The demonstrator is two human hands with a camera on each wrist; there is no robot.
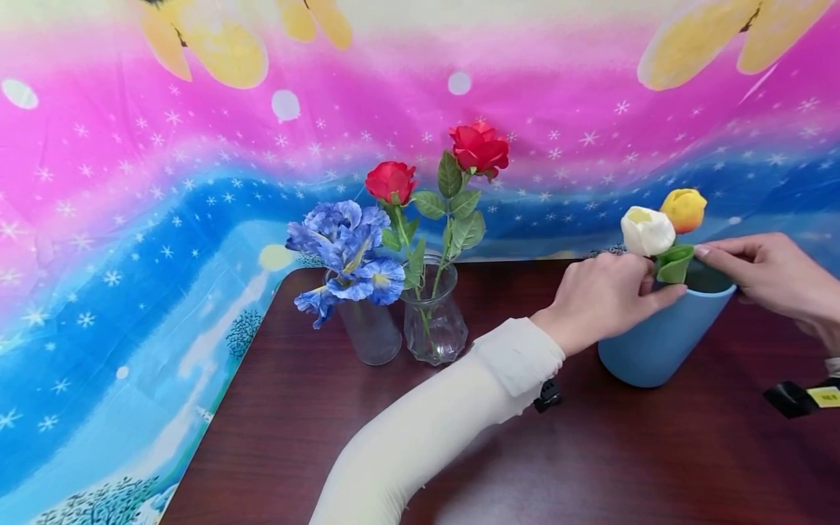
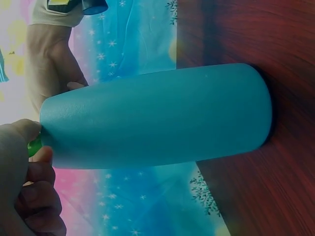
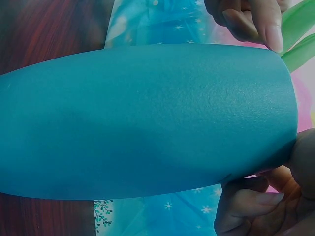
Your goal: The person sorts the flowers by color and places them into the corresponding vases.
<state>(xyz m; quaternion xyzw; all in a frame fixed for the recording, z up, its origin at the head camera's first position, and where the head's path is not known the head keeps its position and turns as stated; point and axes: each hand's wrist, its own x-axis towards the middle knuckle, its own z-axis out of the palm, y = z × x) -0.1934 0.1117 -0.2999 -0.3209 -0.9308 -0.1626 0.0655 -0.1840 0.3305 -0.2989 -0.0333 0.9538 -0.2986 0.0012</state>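
A tall blue vase (image 1: pixel 663 328) stands at the right of the table. White (image 1: pixel 646 231) and yellow-orange (image 1: pixel 684 210) tulips, with a folded green leaf (image 1: pixel 674 264), show above its rim. My left hand (image 1: pixel 607 295) is at the vase's near-left rim; its thumb and forefinger pinch the tulips' green part, seen between them in the left wrist view. Across the opening, my right hand (image 1: pixel 781 273) pinches the leaf's edge between thumb and forefinger. Its other fingers (image 3: pixel 246 201) are curled beside the vase's outer wall. Stem ends are hidden inside.
Left of the vase stand a clear glass vase (image 1: pixel 436 332) with red roses (image 1: pixel 480 148) and a frosted vase (image 1: pixel 372 332) with blue irises (image 1: pixel 348 240). A printed cloth (image 1: pixel 216 124) hangs behind the dark wooden table (image 1: pixel 459 467).
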